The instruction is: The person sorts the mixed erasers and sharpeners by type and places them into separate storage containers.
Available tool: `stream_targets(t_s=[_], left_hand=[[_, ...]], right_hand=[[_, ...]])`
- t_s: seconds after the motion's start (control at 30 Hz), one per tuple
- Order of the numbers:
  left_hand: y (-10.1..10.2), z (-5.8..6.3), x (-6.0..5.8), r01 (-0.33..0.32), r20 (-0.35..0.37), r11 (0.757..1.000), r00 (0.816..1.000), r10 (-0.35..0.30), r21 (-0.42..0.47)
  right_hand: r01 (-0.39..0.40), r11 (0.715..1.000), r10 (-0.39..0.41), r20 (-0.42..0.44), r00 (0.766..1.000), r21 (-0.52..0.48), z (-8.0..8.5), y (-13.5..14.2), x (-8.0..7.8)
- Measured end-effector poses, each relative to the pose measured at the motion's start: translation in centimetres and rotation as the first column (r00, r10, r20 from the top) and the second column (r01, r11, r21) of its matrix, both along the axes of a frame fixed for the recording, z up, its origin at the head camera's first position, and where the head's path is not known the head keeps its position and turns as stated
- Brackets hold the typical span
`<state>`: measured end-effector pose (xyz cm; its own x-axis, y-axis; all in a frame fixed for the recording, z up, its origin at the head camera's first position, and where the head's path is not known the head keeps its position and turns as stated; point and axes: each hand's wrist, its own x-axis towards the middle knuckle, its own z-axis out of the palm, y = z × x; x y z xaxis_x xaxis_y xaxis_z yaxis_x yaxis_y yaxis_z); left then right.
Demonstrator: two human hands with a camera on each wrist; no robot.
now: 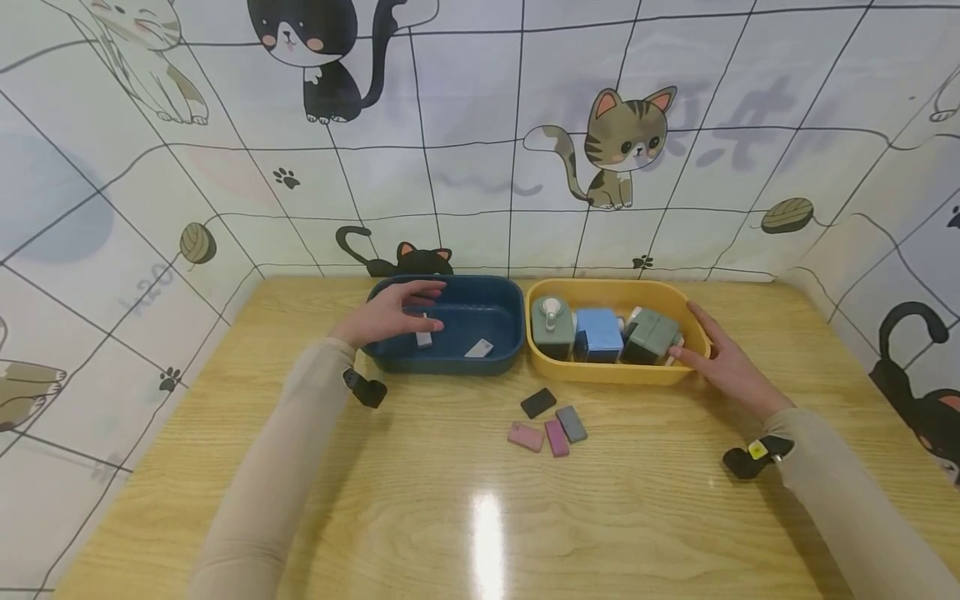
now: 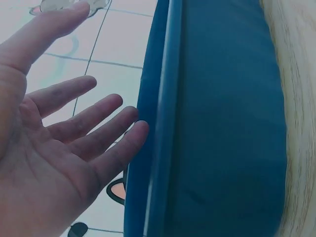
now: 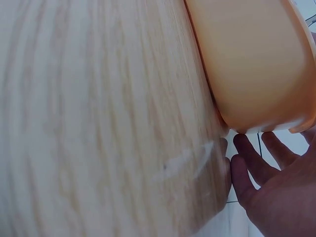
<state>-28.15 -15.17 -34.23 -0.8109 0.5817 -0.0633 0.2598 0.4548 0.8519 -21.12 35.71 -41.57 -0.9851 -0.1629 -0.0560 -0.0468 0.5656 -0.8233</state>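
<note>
My left hand [image 1: 390, 315] hovers over the left end of a dark blue bin [image 1: 446, 365], its fingers spread and nothing held. In the left wrist view its fingertips lie close to the bin's rim [image 2: 165, 98]. Two small whitish blocks lie inside, one block [image 1: 424, 335] partly behind the thumb and another block [image 1: 480, 348] further right. My right hand [image 1: 727, 367] rests at the right end of a yellow bin [image 1: 607, 373], fingertips against its outer wall [image 3: 252, 64]. That bin holds a green pump bottle [image 1: 551, 329], a blue bottle [image 1: 598, 335] and a tilted grey-green bottle [image 1: 651, 336].
On the wooden table [image 1: 420, 500] in front of the bins lie a black block [image 1: 538, 403], a grey block [image 1: 572, 424], a light pink block [image 1: 526, 437] and a magenta block [image 1: 557, 437]. A wall covering with cat drawings [image 1: 465, 167] rises right behind the bins.
</note>
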Motion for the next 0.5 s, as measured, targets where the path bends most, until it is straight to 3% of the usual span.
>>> stream_targets(t_s=[0.5], left_hand=[[1.7,0.4,1.4,0.113,-0.042,0.989,0.993,-0.110,0.093]], right_hand=[[0.006,1.000,-0.006,0.008,1.000,-0.012,0.2,-0.2,0.1]])
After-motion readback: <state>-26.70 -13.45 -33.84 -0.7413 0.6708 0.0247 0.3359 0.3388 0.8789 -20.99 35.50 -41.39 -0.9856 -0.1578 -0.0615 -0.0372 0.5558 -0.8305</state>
